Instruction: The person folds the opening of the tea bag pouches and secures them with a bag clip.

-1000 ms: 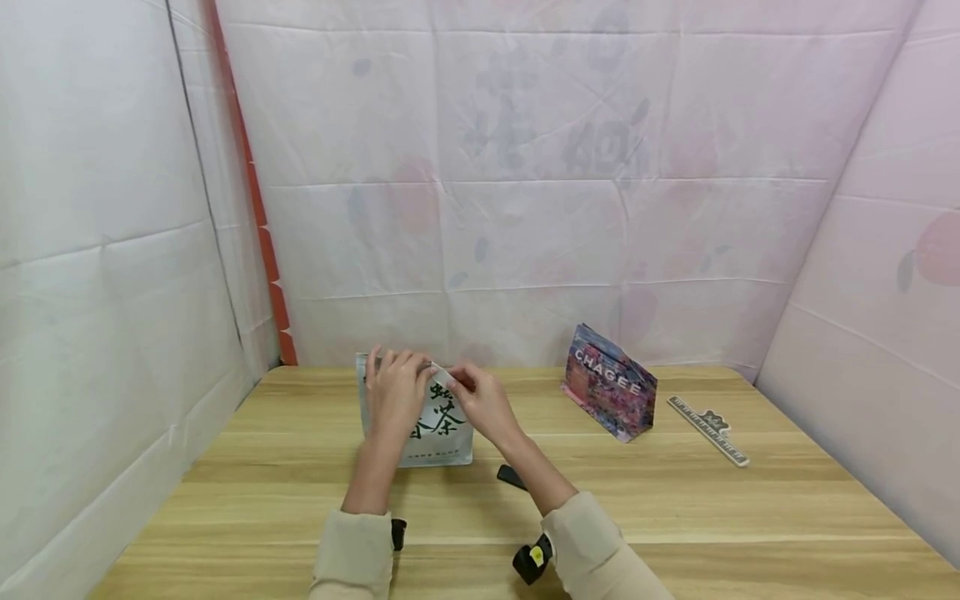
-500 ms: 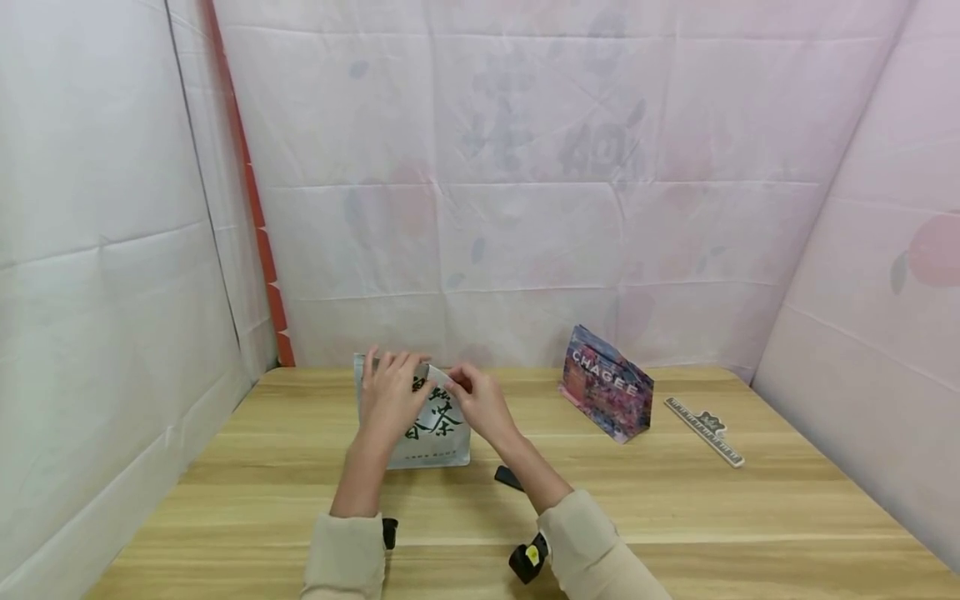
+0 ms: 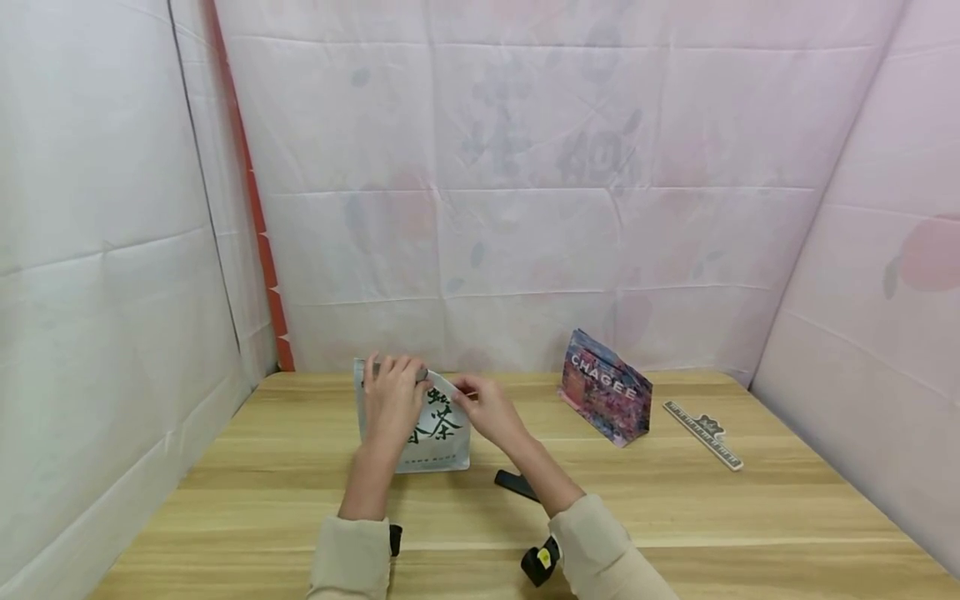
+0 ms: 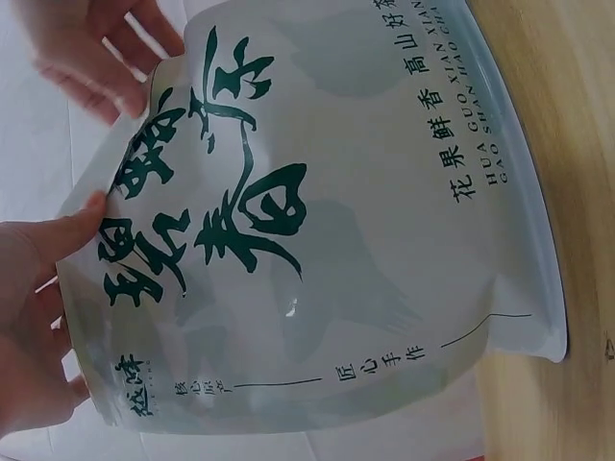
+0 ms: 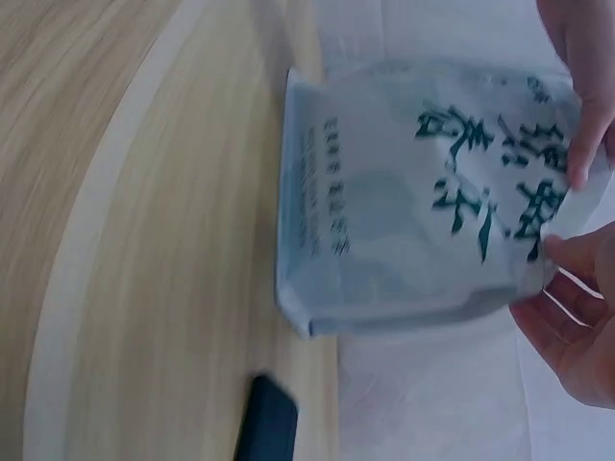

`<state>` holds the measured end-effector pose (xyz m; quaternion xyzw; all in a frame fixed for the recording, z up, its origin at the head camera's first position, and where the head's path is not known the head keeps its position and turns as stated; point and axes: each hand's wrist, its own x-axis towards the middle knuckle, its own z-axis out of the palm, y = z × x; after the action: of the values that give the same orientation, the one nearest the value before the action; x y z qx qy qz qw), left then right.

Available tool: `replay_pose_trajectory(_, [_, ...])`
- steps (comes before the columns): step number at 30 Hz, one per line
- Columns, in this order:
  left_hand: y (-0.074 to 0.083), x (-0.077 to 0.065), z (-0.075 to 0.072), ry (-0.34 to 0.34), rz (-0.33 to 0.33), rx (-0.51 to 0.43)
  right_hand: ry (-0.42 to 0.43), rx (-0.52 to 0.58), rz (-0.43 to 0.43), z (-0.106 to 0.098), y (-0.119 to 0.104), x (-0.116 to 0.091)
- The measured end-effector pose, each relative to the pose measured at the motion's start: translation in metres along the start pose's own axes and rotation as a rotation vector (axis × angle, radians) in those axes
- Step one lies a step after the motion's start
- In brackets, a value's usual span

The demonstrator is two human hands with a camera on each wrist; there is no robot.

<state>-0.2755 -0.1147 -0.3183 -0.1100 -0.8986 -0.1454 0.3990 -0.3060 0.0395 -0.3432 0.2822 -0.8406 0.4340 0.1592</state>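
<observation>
A: Main thing and where?
B: Pale bag [image 3: 441,448] with dark green lettering, upright on the wooden table [image 3: 247,500], left of centre, printed front toward the person.

A: Left hand [image 3: 392,400]?
B: Gripping the bag's top edge, thumb on the front, fingers round behind.

A: Right hand [image 3: 491,408]?
B: Pinching the bag's top right corner, thumb on the front; the other fingers are bent, partly behind the corner. Thumbs near each other, apart.

A: Closest to the bag?
B: Black object [image 3: 513,482] on the table, near the bag's lower right corner, one end hidden by the right forearm. Can't tell what it is.

A: Farther out?
B: Purple-pink CHAGEE bag [image 3: 609,390], upright and angled, well apart to the right. Beyond it, a ruler-like strip [image 3: 701,433] with a shaped tab, lying flat.

A: Edges?
B: Beige sleeves [image 3: 351,554] in front; pale printed fabric [image 3: 525,242] behind the table and along both sides.
</observation>
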Motion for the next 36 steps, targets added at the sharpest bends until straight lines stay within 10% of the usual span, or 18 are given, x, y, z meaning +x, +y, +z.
replay_pose_trajectory(16, [-0.002, -0.001, 0.0, -0.019, 0.011, -0.013, 0.115, -0.075, -0.028, 0.004, 0.013, -0.001])
replay_pose_trajectory(36, [-0.002, 0.001, 0.0, -0.019, 0.013, -0.006, -0.096, -0.176, -0.018, -0.013, -0.001, -0.001])
